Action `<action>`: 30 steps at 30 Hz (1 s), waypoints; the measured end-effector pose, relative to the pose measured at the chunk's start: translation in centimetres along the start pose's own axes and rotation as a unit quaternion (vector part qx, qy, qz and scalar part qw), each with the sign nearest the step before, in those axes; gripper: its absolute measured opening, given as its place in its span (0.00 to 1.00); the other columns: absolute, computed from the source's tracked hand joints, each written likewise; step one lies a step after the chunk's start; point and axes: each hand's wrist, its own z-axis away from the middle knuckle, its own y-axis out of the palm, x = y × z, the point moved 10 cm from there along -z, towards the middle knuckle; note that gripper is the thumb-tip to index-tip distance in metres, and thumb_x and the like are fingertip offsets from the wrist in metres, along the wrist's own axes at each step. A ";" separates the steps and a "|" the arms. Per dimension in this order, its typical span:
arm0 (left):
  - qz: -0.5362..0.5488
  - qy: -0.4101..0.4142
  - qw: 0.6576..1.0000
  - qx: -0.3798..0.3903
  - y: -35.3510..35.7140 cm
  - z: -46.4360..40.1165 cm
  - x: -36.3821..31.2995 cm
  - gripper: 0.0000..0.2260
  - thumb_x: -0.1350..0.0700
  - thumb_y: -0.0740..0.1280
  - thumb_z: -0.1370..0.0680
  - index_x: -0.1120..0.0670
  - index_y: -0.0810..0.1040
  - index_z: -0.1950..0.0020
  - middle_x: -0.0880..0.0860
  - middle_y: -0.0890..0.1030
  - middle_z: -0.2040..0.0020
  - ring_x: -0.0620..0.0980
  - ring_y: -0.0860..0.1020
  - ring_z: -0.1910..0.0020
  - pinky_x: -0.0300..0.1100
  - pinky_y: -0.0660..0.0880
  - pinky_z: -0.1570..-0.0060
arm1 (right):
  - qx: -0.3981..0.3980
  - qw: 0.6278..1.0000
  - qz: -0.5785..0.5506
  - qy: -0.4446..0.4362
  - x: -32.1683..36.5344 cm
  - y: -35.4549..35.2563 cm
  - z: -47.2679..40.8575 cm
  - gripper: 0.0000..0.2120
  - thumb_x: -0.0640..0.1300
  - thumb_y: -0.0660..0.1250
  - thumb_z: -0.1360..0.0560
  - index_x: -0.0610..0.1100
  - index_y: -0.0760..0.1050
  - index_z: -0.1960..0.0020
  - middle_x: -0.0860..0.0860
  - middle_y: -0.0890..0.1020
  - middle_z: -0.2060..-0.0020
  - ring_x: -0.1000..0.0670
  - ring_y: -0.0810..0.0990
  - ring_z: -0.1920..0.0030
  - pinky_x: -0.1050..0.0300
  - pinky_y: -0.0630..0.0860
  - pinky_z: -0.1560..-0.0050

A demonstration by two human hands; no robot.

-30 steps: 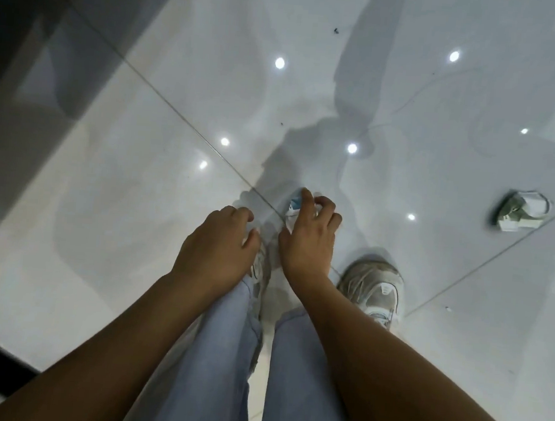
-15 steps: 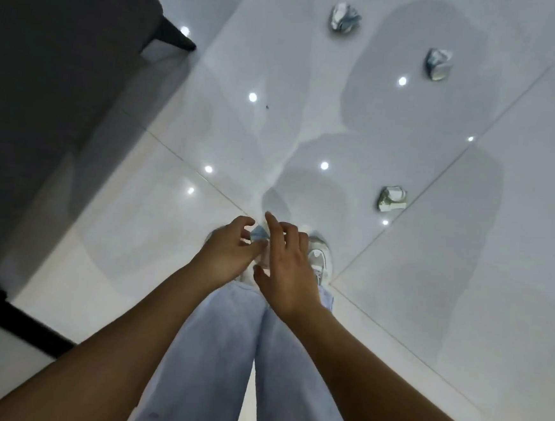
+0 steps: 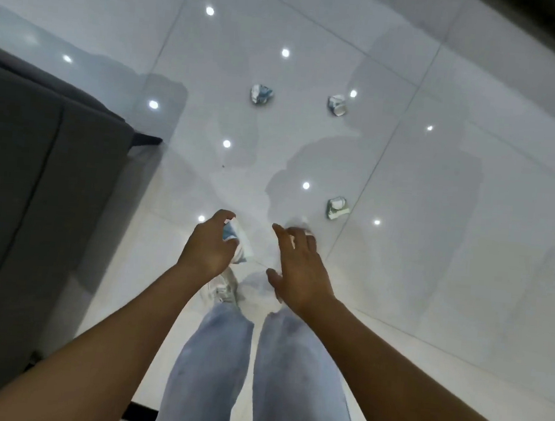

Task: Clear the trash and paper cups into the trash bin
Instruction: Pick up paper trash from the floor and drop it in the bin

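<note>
Left hand holds a crumpled cup over the white floor; right hand spread.

The left hand [image 3: 207,244] curls round a blue-and-white cup [image 3: 236,244], held above the shoes; the right hand [image 3: 300,268] hangs beside it, fingers straight, holding nothing; three wads lie on the floor [image 3: 467,225] ahead: a near wad [image 3: 337,207], a left wad [image 3: 261,93], a right wad [image 3: 337,104]; a dark sofa [image 3: 33,174] stands left.

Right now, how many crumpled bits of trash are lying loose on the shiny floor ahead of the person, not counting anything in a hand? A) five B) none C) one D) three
D: three crumpled pieces lie on the floor, one far left, one far right, one nearest.
</note>
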 end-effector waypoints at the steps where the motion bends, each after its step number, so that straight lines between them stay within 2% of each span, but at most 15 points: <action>1: -0.018 0.010 1.000 0.002 0.1 -0.3 -1.0 0.19 0.62 0.65 0.24 0.53 0.70 0.33 0.57 0.76 0.39 0.52 0.74 0.46 0.38 0.67 0.48 | -0.006 1.000 -0.009 0.024 -1.6 -0.9 -0.3 0.36 0.52 0.68 0.25 0.50 0.54 0.24 0.48 0.62 0.27 0.45 0.63 0.29 0.50 0.69 0.34; 8: -0.116 0.048 0.992 0.014 2.8 -4.2 -7.9 0.20 0.61 0.63 0.23 0.52 0.68 0.32 0.58 0.76 0.40 0.57 0.75 0.43 0.43 0.71 0.44 | 0.001 0.987 -0.037 0.154 -13.2 -4.5 -3.3 0.31 0.49 0.66 0.24 0.47 0.57 0.25 0.45 0.64 0.30 0.43 0.64 0.33 0.50 0.71 0.41; 14: -0.129 0.065 0.989 0.024 6.9 -8.9 -11.3 0.20 0.61 0.64 0.23 0.52 0.69 0.32 0.56 0.77 0.42 0.55 0.76 0.44 0.42 0.71 0.44 | 0.017 0.982 -0.047 0.183 -20.4 -3.6 -7.2 0.30 0.48 0.64 0.23 0.45 0.57 0.25 0.44 0.63 0.30 0.41 0.64 0.34 0.49 0.70 0.40; 21: -0.173 0.090 0.979 0.060 13.5 -17.6 -9.3 0.19 0.62 0.64 0.24 0.52 0.69 0.33 0.55 0.78 0.43 0.55 0.77 0.46 0.44 0.73 0.46 | 0.004 0.976 -0.062 0.207 -28.4 3.4 -14.2 0.28 0.47 0.65 0.24 0.44 0.60 0.27 0.43 0.65 0.32 0.41 0.65 0.36 0.49 0.71 0.44; 24: -0.200 0.121 0.969 0.077 16.9 -22.0 -8.5 0.20 0.62 0.65 0.24 0.54 0.70 0.33 0.55 0.79 0.46 0.54 0.77 0.49 0.41 0.71 0.50 | 0.004 0.975 -0.064 0.212 -31.5 7.7 -17.5 0.27 0.46 0.65 0.24 0.45 0.60 0.28 0.44 0.65 0.32 0.41 0.65 0.37 0.50 0.70 0.44; 30: -0.208 0.154 0.961 0.098 22.5 -29.5 -7.3 0.20 0.61 0.65 0.24 0.52 0.70 0.33 0.47 0.75 0.51 0.46 0.73 0.54 0.36 0.66 0.51 | -0.028 0.975 -0.052 0.216 -36.4 14.2 -22.6 0.31 0.51 0.67 0.25 0.46 0.59 0.26 0.44 0.60 0.28 0.39 0.61 0.31 0.48 0.69 0.36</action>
